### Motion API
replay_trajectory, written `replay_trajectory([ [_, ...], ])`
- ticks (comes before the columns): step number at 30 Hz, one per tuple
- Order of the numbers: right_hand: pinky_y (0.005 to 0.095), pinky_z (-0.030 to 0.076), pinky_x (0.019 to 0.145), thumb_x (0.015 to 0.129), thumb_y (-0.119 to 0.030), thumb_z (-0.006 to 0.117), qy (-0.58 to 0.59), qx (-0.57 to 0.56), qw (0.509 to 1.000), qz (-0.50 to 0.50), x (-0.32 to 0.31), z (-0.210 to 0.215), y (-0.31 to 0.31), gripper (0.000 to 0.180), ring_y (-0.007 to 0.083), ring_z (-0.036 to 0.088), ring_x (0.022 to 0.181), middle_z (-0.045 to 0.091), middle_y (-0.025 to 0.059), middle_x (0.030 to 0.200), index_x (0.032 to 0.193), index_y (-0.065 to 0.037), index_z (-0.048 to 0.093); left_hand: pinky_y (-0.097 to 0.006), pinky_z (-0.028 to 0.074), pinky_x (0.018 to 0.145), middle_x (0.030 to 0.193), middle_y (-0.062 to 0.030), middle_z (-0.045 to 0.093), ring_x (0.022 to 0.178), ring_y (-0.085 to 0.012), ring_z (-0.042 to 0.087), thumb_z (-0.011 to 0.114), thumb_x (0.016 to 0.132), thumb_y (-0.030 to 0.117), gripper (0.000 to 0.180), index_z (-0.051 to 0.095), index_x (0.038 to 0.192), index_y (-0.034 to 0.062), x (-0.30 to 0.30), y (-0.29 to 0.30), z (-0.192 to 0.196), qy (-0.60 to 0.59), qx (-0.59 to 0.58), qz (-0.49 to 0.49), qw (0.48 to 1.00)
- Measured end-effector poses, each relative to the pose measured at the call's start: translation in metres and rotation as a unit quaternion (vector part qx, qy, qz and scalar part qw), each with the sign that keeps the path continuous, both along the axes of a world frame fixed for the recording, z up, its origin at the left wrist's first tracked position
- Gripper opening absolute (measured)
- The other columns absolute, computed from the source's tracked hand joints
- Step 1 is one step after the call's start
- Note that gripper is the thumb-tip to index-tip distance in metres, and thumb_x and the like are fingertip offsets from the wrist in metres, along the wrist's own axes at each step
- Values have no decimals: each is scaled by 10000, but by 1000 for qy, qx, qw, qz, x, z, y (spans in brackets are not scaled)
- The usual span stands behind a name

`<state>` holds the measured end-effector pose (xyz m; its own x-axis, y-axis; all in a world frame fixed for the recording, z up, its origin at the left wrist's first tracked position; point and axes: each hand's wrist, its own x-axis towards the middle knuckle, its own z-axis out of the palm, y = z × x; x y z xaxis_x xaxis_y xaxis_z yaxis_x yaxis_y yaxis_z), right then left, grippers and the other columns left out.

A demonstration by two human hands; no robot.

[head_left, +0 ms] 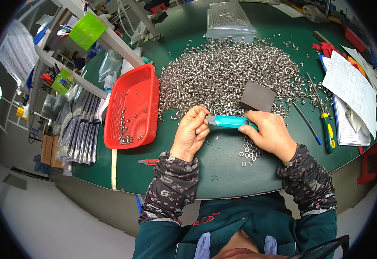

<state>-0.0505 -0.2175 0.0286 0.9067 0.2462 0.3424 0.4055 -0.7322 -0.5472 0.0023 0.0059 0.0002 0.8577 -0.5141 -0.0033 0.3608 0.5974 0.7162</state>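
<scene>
The right grip (271, 134) partly hides the teal cutter (229, 121); anything the left grip (190, 131) pinches at the cutter's tip is indiscernible.

There is one turquoise cutter (229, 121), one perforated basket (128, 97) and one screwdriver (328, 131).

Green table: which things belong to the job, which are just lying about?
Likely in the job:
turquoise utility knife, in the right hand
small metal rings
red basket holding rings

Apparently lying about:
red cutter knife
papers
green-and-yellow-handled tool

Yellow-green-handled tool (329, 136) beside papers (351, 88); lime pen holder (87, 32) upper left.
</scene>
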Motion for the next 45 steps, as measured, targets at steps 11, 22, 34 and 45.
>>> replay_trajectory([
  [11,392,410,543,723,-254,647,-101,-50,993,-16,1,-1,-1,244,288,545,630,521,100,651,796,-50,535,-149,243,355,702,-29,532,448,-23,321,462,907,124,125,526,952,26,0,1,2,29,-1,-8,1000],
  [22,373,407,557,667,-218,695,-121,9,992,-29,4,2,-7,277,283,536,634,526,97,680,801,-40,530,-146,243,359,751,-31,502,468,-21,329,470,907,141,132,541,937,33,0,-3,1,69,-28,3,997],
  [34,375,455,788,578,-204,765,-183,-29,960,-209,16,0,-18,483,305,496,1023,497,134,1107,984,-59,548,-149,231,354,747,-12,480,475,-22,316,451,922,187,160,514,923,40,-1,-5,1,84,-43,-3,996],
  [45,391,461,817,572,-216,742,-98,-43,980,-169,19,-8,-19,598,313,482,1059,503,159,1121,1128,-130,539,-164,223,349,666,8,415,471,-35,306,435,925,301,254,492,834,71,-6,-12,5,104,24,40,993],
])
